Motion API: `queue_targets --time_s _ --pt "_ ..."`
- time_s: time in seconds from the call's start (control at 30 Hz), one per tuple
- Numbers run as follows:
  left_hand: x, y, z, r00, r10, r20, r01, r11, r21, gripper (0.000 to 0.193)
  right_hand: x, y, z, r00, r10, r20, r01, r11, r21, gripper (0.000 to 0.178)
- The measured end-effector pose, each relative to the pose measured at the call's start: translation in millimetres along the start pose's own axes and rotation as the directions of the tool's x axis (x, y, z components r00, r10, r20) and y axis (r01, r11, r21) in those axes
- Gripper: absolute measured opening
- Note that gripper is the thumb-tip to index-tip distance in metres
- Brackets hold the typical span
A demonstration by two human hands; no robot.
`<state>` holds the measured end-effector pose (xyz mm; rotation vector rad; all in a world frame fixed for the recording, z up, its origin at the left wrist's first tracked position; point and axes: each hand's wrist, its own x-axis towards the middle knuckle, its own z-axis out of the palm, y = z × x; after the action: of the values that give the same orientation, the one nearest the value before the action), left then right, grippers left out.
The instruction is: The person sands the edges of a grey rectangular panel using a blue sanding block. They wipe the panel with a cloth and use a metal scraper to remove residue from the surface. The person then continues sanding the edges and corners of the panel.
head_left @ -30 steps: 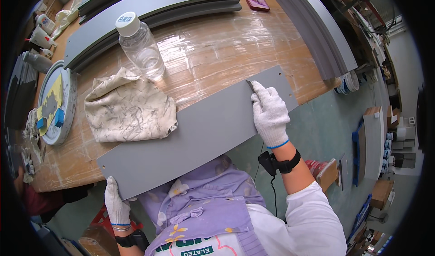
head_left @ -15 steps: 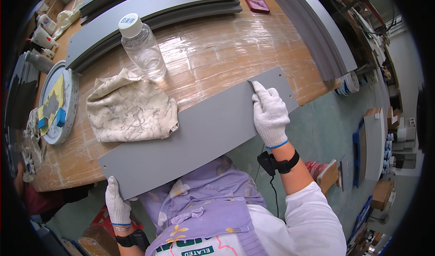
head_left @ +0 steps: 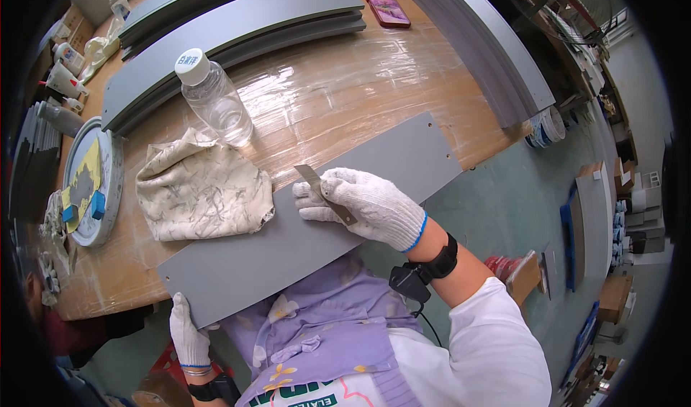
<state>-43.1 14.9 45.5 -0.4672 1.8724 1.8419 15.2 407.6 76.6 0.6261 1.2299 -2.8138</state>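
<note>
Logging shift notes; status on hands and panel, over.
Right hand holding blade over panel. Left hand holding panel's near-left corner. Possibly in the way: cloth, partly on panel.

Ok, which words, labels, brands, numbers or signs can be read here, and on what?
Clear plastic bottle with white cap: blue characters on the cap, legible, not copied here.
White cloth shirt: green lettering, cut off by the picture's edge, not copied.
White plastic bottle, upper left: label too small to read.
Flat grey rectangular panel, thin metal blade: no writing I can make out.
</note>
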Motion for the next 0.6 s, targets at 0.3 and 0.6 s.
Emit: queue_targets --time_s 0.3,0.6 --pt "2 -6 -7 0.999 0.030 -0.037 -0.030 1.000 0.004 0.042 -1 -108 -134 0.532 -0.528 -0.661 0.731 0.681 0.045 0.012" --pt "1 -5 -1 0.996 0.072 -0.056 -0.069 0.996 0.051 0.042 0 -34 -90 0.905 -0.373 -0.202 0.415 0.878 0.240 0.006"
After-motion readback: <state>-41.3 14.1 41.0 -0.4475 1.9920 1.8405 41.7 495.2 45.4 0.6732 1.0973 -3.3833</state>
